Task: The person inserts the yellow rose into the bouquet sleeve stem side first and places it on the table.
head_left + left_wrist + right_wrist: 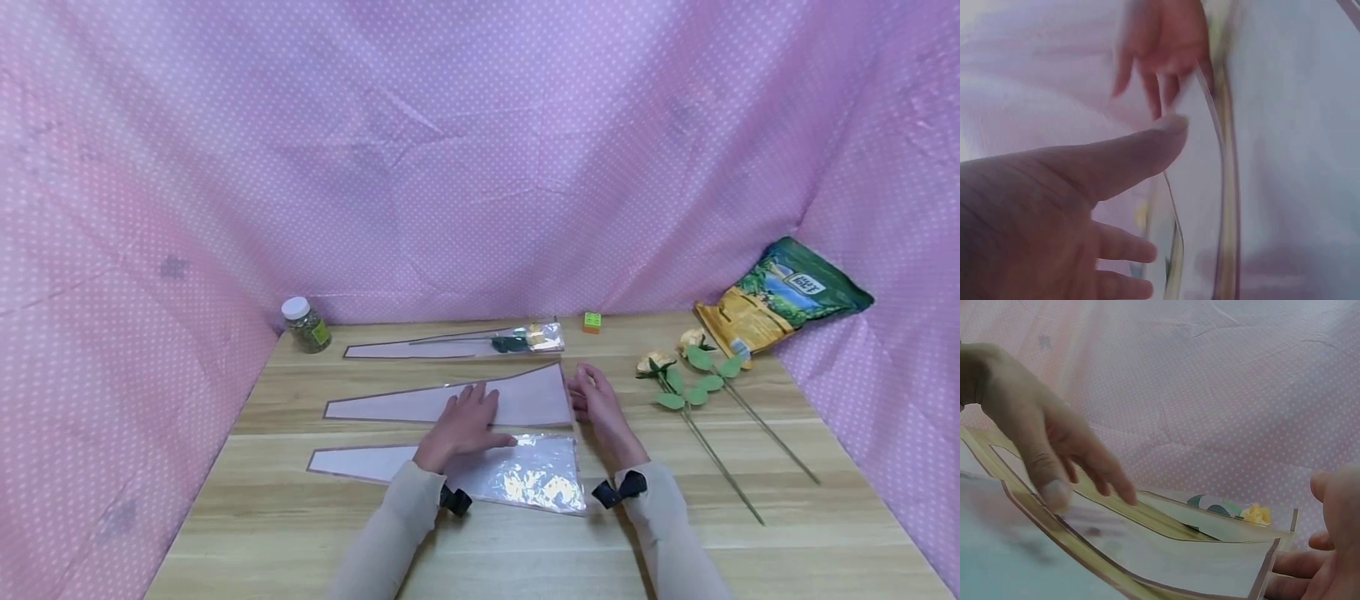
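Head view: middle tapered, dark-edged white plastic sleeve [532, 398] lies toward back edge of pale wooden table [247, 508]. Left hand [467, 423] fingers spread over it; right hand [600, 410] loose-fingered at wide end. Probably light, floppy, slippery; pinch wide-end border.

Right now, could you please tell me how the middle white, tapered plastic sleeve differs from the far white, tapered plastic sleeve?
The middle white sleeve looks wider; the far white sleeve looks narrower. The far sleeve holds a yellow rose; the middle sleeve shows none. Both are dark-edged and taper leftward in the head view.
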Tool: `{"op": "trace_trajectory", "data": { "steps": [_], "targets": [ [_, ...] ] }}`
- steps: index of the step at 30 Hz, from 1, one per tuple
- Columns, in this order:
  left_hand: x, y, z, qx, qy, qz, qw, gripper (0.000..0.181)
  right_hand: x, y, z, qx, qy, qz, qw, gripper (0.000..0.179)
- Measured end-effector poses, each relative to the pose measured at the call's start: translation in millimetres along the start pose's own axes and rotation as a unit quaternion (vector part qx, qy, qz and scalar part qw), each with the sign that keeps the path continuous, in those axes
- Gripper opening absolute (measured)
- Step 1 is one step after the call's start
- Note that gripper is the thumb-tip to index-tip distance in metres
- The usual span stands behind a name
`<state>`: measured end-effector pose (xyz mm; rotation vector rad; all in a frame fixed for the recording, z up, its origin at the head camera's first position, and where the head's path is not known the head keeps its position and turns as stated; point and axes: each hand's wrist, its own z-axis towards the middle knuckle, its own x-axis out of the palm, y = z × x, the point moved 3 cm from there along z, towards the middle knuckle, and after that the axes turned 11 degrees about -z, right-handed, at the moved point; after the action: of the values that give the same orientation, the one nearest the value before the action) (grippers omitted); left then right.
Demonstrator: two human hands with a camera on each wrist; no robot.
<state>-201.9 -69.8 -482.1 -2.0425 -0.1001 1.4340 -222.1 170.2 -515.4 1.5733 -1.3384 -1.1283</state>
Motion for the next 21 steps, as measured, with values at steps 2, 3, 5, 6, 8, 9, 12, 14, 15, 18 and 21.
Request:
{"op": "trace_trajectory", "data": {
  "steps": [2, 3, 5, 6, 8, 9, 12, 14, 15, 18, 21],
  "targets": [
    [1.3, -8.8, 4.0, 0.015, -0.011, -0.013, 0.9997, 0.086, 1, 0, -1.6, -0.002, 0.004, 0.009, 0.9999, 0.067],
    [2.3, -13.5, 6.4, 0.024, -0.019, -0.023, 0.9993, 0.085, 1, 1, -2.4, -0.004, 0.005, 0.014, 0.9999, 0.067],
    [5.7, -21.8, 11.6, 0.034, -0.031, -0.048, 0.9978, 0.082, 2, 2, -4.2, -0.008, 0.006, 0.026, 0.9996, 0.065],
    [7.7, -25.0, 14.4, 0.035, -0.038, -0.064, 0.9966, 0.081, 3, 2, -5.2, -0.012, 0.009, 0.029, 0.9995, 0.065],
    [13.0, -30.3, 21.5, 0.032, -0.052, -0.113, 0.9917, 0.081, 4, 3, -7.4, -0.021, 0.011, 0.024, 0.9994, 0.066],
    [15.5, -32.4, 24.8, 0.03, -0.061, -0.14, 0.9879, 0.081, 4, 4, -8.6, -0.024, 0.011, 0.021, 0.9994, 0.066],
    [21.8, -35.4, 33.3, 0.016, -0.084, -0.216, 0.9727, 0.082, 4, 6, -12.0, -0.034, 0.01, 0.002, 0.9994, 0.067],
    [24.1, -36.0, 37.1, 0.005, -0.102, -0.25, 0.9629, 0.081, 4, 9, -13.8, -0.041, 0.006, -0.013, 0.9991, 0.066],
    [24.4, -36.2, 38.1, -0.001, -0.11, -0.263, 0.9585, 0.079, 4, 11, -14.8, -0.042, 0.006, -0.018, 0.9989, 0.066],
    [24.1, -36.0, 40.3, -0.013, -0.13, -0.287, 0.949, 0.076, 5, 17, -18.0, -0.048, 0.008, -0.031, 0.9983, 0.064],
    [23.0, -37.2, 42.1, -0.014, -0.14, -0.294, 0.9454, 0.073, 7, 22, -22.4, -0.057, 0.013, -0.029, 0.9979, 0.062]
  ]
}}
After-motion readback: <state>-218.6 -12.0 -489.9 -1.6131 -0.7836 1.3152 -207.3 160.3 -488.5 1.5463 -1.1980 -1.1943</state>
